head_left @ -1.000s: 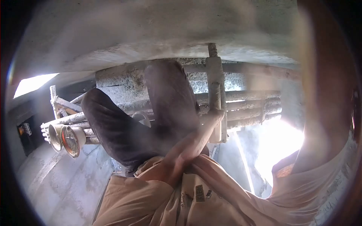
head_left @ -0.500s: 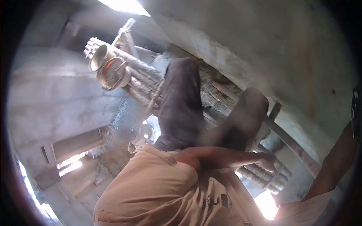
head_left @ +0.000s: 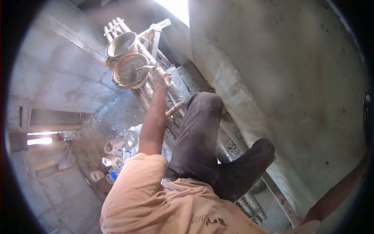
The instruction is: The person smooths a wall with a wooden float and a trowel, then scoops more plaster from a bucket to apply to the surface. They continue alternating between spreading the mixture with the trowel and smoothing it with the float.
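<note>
My left arm stretches forward to a bucket of wet mortar (head_left: 124,76) standing on a pole platform. At its rim, my left hand (head_left: 161,78) has its fingers curled at the end of the pale handle of a trowel (head_left: 148,68). The trowel's blade rests in the mortar, and the grip is partly hidden. Right behind stands a second bucket (head_left: 121,45), its inside coated with grey. Of my right arm (head_left: 339,191), only the forearm shows, raised along the wall at the right edge; my right hand is out of sight.
Lashed poles and planks (head_left: 177,87) form the platform under my bent legs. A plastered wall (head_left: 284,89) rises close on the right. Far below on the floor lie containers, among them a blue-marked one (head_left: 113,176). A window opening (head_left: 39,138) is at lower left.
My left arm has swung from across my body out to the mortar bucket, and my hand has reached the trowel. The view has turned and the buckets appear nearer.
</note>
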Motion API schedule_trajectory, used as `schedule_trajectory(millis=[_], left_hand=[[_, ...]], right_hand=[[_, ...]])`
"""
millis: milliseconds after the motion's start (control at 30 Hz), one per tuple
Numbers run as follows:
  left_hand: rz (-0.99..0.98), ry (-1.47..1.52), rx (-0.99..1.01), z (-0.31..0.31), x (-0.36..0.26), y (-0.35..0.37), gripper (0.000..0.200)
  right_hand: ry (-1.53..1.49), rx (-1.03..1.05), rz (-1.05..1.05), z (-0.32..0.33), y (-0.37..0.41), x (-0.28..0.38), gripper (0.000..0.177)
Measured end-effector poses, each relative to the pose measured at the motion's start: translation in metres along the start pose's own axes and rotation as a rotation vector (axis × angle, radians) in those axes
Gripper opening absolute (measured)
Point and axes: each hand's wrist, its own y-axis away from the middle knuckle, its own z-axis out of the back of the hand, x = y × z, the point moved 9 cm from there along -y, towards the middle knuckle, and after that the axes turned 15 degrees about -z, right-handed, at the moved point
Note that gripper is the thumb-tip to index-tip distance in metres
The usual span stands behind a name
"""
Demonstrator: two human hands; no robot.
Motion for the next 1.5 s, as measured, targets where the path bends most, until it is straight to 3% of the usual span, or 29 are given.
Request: schedule_trajectory(millis=[67,133,200,267,300,400,500,567,600,633,667,800,867,967,1067,1100,1133,1233,1300,1333,1433,1467,1500], left_hand=[[-0.061,0.053,-0.032,0.007,-0.026,-0.023,0.066],[-0.027,0.254,-0.207,-0.003,-0.042,-0.031,0.061],[-0.083,0.311,-0.138,0.019,-0.035,-0.108,0.052],[-0.099,0.253,-0.192,0.024,-0.040,-0.115,0.045],[-0.112,0.225,-0.210,0.019,-0.050,-0.116,0.043],[-0.189,0.217,0.038,-0.025,-0.085,-0.007,0.033],[-0.380,0.190,0.079,-0.048,-0.102,0.097,0.029],[-0.285,0.201,0.014,-0.024,-0.059,0.099,0.027],[-0.141,0.157,0.066,-0.010,-0.032,0.096,0.038],[-0.149,-0.018,0.141,0.038,0.022,0.047,0.035],[-0.163,-0.066,0.129,0.053,0.034,0.058,0.028],[-0.351,-0.163,0.179,0.029,-0.019,0.154,0.004],[-0.376,-0.266,0.288,-0.005,-0.040,0.190,0.014],[-0.384,-0.258,0.382,-0.078,-0.066,0.266,0.018],[-0.502,-0.366,0.600,-0.103,-0.035,0.287,0.018],[-0.327,-0.200,0.598,-0.134,-0.051,0.353,0.019],[-0.264,-0.115,0.636,-0.146,-0.036,0.372,0.019],[-0.150,-0.038,0.752,-0.161,-0.006,0.416,0.017],[-0.196,-0.217,0.820,-0.165,-0.003,0.443,0.017],[-0.191,-0.230,0.846,-0.167,0.003,0.457,0.018],[-0.214,-0.408,0.922,-0.164,0.028,0.490,0.026],[-0.246,-0.553,0.951,-0.159,0.041,0.495,0.029],[-0.282,-0.696,0.989,-0.156,0.052,0.501,0.034]], right_hand=[[-0.051,0.097,-0.085,-0.013,-0.005,-0.008,0.059],[0.034,-0.009,-0.077,-0.016,-0.004,-0.011,0.058],[0.140,-0.151,-0.009,-0.021,-0.003,-0.013,0.058],[0.270,-0.324,0.112,-0.028,-0.001,-0.007,0.056],[0.256,-0.054,-0.004,0.009,0.019,0.012,0.057],[0.049,-0.032,-0.053,-0.013,0.001,-0.008,0.058],[0.065,-0.011,-0.081,0.007,0.018,0.006,0.058],[0.020,-0.065,-0.100,-0.017,0.008,-0.005,0.061],[0.013,-0.074,-0.103,-0.028,-0.001,-0.013,0.061],[-0.006,-0.077,-0.086,-0.039,-0.001,-0.011,0.061],[-0.021,-0.079,-0.079,-0.051,-0.005,-0.014,0.062],[-0.081,-0.096,-0.117,-0.088,-0.016,-0.046,0.064],[-0.135,-0.059,-0.128,-0.103,-0.017,-0.044,0.065],[-0.364,0.061,-0.125,-0.071,0.002,-0.027,0.064],[-0.524,0.170,-0.075,-0.024,0.021,-0.015,0.064],[-0.548,0.188,-0.075,-0.002,0.025,-0.014,0.060],[-0.574,0.207,-0.072,0.022,0.031,-0.011,0.056],[-0.695,0.019,0.112,0.068,0.071,-0.006,0.043],[-0.781,-0.188,0.305,0.085,0.129,0.000,0.036],[-0.915,-0.079,0.359,0.100,0.164,0.008,0.031],[-1.420,1.074,0.453,0.129,0.317,0.069,0.025],[-1.025,1.342,0.378,0.129,0.368,0.085,0.039],[-1.057,1.528,0.447,0.120,0.422,0.103,0.051]])
